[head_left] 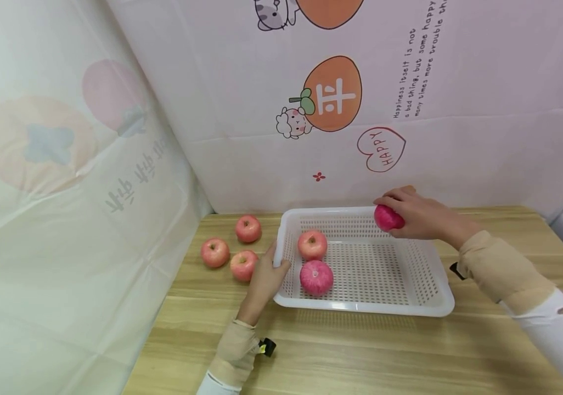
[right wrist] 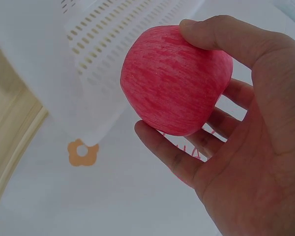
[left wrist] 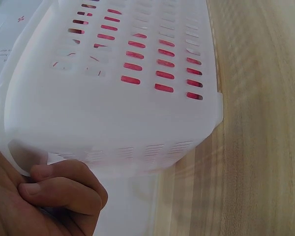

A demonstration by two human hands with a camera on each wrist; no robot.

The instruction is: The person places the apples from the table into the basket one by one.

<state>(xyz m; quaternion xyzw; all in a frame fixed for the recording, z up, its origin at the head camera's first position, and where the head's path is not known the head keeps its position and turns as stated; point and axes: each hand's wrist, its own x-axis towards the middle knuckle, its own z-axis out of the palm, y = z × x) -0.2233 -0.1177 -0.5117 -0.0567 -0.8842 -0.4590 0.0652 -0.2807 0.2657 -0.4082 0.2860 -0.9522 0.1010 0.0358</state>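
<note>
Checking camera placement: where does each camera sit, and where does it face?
Head: on the head, facing forward and down at the white plastic basket; left hand, right hand, sleeves show.
Left wrist: worn there, facing the basket's slotted wall; left hand shows.
Right wrist: worn there, facing the held red apple; right hand shows.
Head and right wrist share that apple.

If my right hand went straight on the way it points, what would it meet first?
The right hand would probably meet the printed white cloth behind the basket, though how far off is unclear.
</note>
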